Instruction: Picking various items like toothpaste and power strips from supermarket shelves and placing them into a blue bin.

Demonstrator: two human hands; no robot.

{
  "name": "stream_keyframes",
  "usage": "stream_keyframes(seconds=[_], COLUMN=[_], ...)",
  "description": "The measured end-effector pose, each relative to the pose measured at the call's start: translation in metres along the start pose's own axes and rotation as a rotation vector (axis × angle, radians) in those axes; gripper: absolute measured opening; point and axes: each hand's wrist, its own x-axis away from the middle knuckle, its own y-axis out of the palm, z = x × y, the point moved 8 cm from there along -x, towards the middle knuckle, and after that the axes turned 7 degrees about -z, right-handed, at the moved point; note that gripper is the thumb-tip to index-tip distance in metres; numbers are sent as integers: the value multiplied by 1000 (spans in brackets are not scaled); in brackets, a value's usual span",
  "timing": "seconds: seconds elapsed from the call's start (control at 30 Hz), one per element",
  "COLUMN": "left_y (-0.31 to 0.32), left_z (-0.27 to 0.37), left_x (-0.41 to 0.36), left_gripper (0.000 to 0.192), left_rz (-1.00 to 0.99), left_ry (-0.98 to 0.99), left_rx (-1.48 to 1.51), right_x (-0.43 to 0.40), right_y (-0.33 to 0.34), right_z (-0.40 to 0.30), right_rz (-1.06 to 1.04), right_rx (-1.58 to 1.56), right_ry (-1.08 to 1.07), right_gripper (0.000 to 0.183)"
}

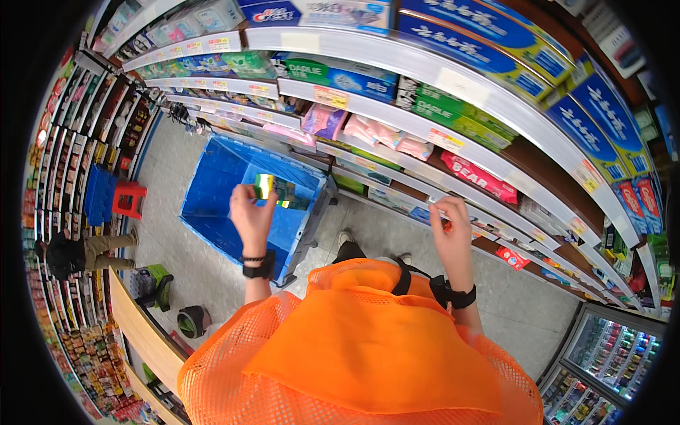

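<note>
My left hand [249, 212] pinches a shiny green and gold carton [264, 186] between thumb and fingers. It is over the mouth of a large blue plastic bin [210, 175] on the floor. A darker, glossy part [291, 194] shows beside the carton, and I cannot tell whether it is the same package. My right hand [451, 220] is raised in front of the lower shelves with its fingers curled. Something small and red shows beyond its thumb; whether the hand holds anything is unclear. Nearest to it is a pink BEAR package [478, 175] on a shelf.
Stacked shelves hold Darlie cartons [451, 111], a Crest box [319, 13] and blue-yellow cartons [473, 45]. A red stool [129, 199] stands left, near another person [87, 255]. A wooden counter [141, 324] edges the lower left; a glass-door drinks cooler [600, 356] is lower right.
</note>
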Motion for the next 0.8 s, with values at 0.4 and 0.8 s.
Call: stream_keyframes(seconds=[0.4, 0.8], left_y=[-51, 169], left_z=[185, 416], left_x=[10, 58], left_gripper=[29, 55], left_rz=[-95, -834], left_ry=[59, 396], left_rx=[1048, 1112], right_x=[9, 59], right_y=[-47, -296], right_z=[34, 138], right_rz=[-380, 212], right_rx=[-692, -502], right_ry=[129, 143], right_gripper=[51, 57])
